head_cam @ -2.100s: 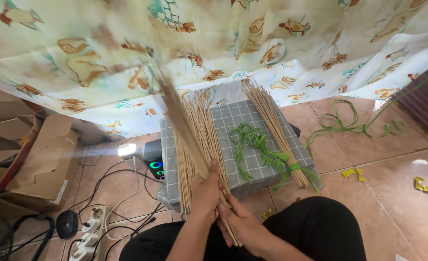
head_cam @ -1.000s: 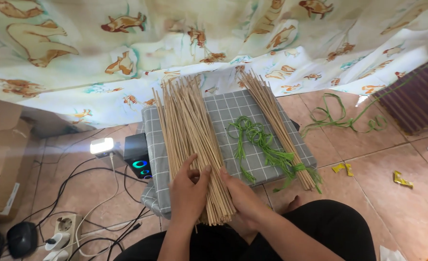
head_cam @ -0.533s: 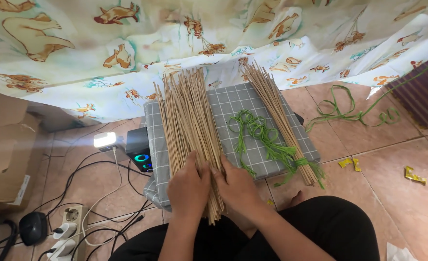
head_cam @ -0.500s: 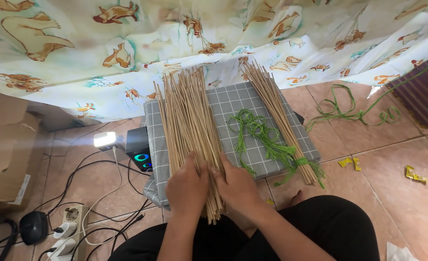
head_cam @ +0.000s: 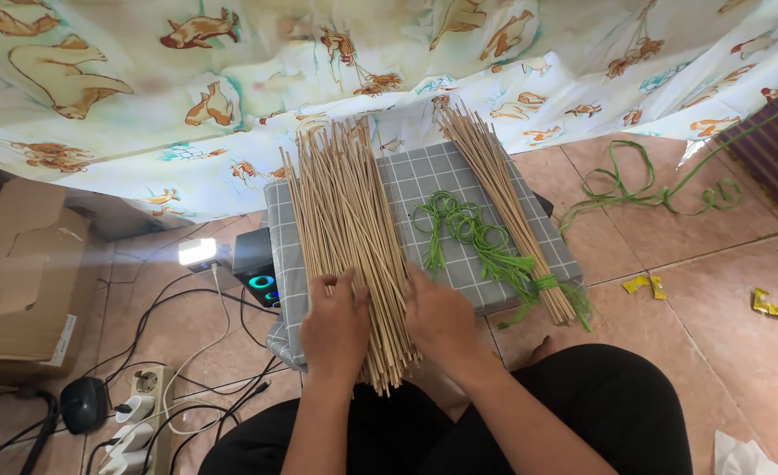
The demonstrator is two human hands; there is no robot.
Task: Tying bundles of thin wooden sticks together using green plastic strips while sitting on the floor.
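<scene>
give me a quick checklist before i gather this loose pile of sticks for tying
1. Both hands on the pile: left hand and right hand lie flat on the near end of the loose sticks. Ok.
2. Near ends level: they hang unevenly past the edge of the grey checked pad. Not ok.
3. Far ends together: they fan out toward the printed cloth. Not ok.
4. Tie within reach: green ribbon lies on the pad just right of the right hand. Ok.
5. Finished tied bundle kept apart from the loose pile. Ok.
6. Grip closed around the pile: fingers lie open on top. Not ok.
</scene>
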